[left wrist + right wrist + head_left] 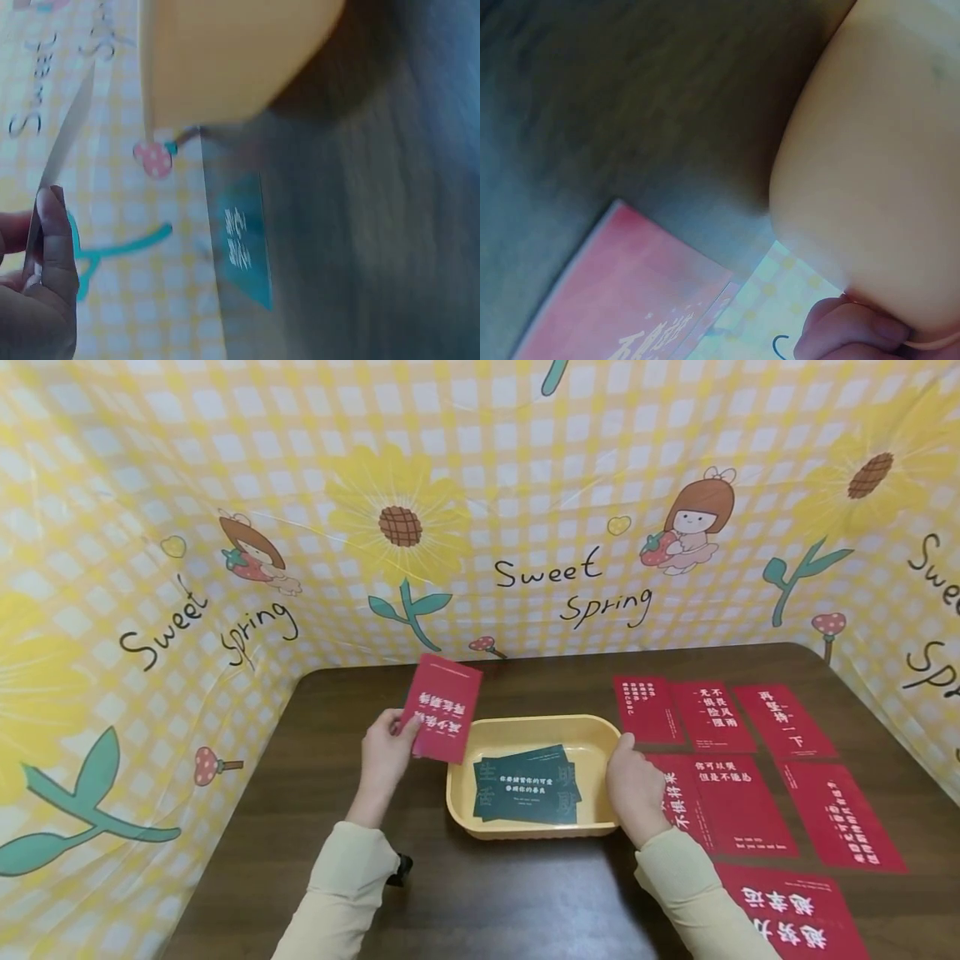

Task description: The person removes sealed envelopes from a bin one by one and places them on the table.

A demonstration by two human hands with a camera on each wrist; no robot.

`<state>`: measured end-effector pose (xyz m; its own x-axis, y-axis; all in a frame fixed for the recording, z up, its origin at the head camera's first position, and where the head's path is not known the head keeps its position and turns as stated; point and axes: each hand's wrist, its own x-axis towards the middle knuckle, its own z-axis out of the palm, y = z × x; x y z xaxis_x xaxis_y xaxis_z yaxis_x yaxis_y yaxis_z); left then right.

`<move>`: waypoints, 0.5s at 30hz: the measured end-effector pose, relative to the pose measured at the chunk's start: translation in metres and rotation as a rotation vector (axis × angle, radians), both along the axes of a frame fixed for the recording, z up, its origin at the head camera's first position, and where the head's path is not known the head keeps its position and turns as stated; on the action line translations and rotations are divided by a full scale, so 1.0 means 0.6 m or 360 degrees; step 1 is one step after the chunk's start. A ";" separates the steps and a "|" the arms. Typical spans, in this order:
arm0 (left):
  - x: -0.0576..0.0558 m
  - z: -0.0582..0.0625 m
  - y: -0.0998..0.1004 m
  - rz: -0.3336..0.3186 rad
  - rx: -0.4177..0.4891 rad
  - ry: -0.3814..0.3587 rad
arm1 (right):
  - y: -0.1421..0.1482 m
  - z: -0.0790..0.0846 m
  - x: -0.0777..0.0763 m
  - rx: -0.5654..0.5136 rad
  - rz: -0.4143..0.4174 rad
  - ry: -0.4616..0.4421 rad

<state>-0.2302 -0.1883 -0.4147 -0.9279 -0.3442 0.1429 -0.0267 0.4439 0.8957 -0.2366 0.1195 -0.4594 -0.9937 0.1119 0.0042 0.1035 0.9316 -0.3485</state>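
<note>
My left hand (386, 752) pinches a red card (444, 697) with white lettering, thumb on its face. The card is raised and tilted, overlapping the left rim of the yellow tub (536, 835) in the head view. In the left wrist view this card (66, 135) shows edge-on between thumb and fingers. Green cards (525, 789) with white lettering lie overlapped on the tub's floor. At the tub's right end, my right hand (637, 785) grips the wall, its curled fingers (847, 330) against the rim in the right wrist view.
Several red cards (750, 802) lie in rough rows at the right of the brown table (300, 860). Another green card (246, 240) lies on the table near its far edge in the left wrist view. A yellow checked cloth (487, 485) hangs behind and along the sides.
</note>
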 end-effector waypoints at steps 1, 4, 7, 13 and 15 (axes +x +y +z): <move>0.004 -0.003 -0.009 0.0026 0.0036 -0.0015 | 0.000 -0.001 0.000 -0.0001 -0.0001 -0.0007; 0.016 -0.012 -0.035 0.0047 0.0174 -0.0111 | 0.000 -0.001 -0.001 0.0002 -0.0005 -0.0017; 0.031 -0.026 -0.056 0.0019 0.0320 -0.0289 | 0.000 -0.002 -0.001 0.0022 0.0010 -0.0019; 0.063 -0.058 -0.076 -0.0098 0.0379 -0.0621 | 0.000 0.001 0.000 0.0034 0.0036 -0.0018; 0.068 -0.068 -0.077 -0.0143 0.0357 -0.0698 | 0.001 0.002 0.000 0.0032 0.0033 -0.0012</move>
<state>-0.1892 -0.2343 -0.4556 -0.9116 -0.2375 -0.3356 -0.3925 0.2597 0.8823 -0.2366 0.1202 -0.4583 -0.9958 0.0911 -0.0013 0.0864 0.9403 -0.3292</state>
